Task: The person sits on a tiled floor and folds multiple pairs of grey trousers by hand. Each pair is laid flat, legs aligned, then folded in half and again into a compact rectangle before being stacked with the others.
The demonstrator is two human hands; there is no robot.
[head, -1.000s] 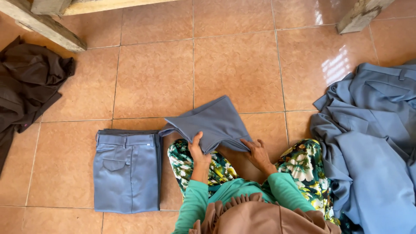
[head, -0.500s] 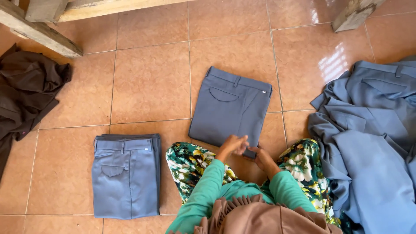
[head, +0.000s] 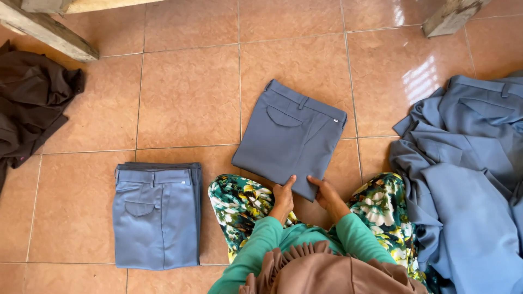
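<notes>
The heap of loose grey-blue fabric trousers (head: 468,174) runs off the frame's right edge, the crumpled dark brown cloth (head: 30,106) off the left edge, and the two pale wooden beams (head: 46,30) off the top.

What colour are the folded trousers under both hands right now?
Grey-blue, plain: the folded trousers show best in the head view, lying on the tiled floor.
</notes>
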